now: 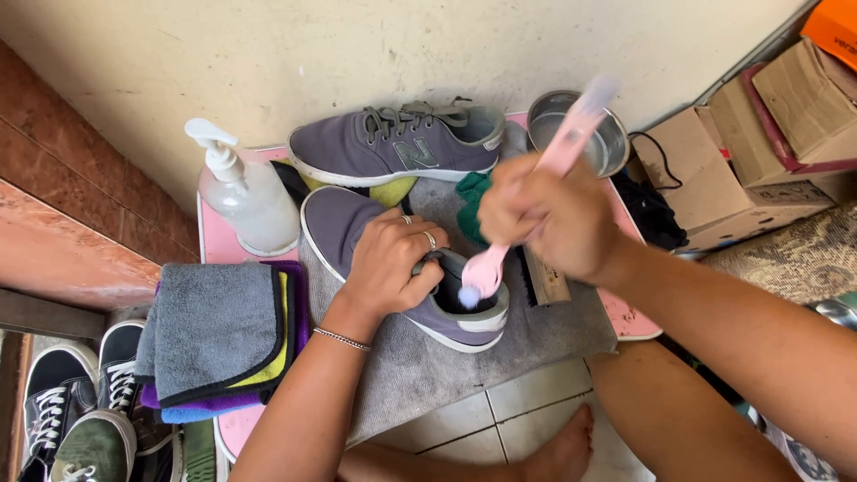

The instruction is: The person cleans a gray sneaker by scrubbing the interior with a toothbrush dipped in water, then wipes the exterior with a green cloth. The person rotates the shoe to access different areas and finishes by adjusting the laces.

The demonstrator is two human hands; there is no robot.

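Observation:
A purple-grey sneaker (339,223) lies on a grey towel (536,335) spread over a small pink table (629,319). My left hand (393,259) grips the sneaker over its middle, fingers curled at the opening, rings and a thin bracelet showing. My right hand (549,219) is closed around a pink brush (562,152). The brush head points down into the shoe's heel opening. A second matching sneaker (393,147) with grey laces lies on its side at the back of the table.
A clear pump bottle (245,196) stands back left. Folded cloths (214,335) in grey, yellow, purple and blue lie at the left. A metal bowl (603,134), a green cloth (471,201), cardboard boxes (759,152) and other shoes (80,411) surround the table.

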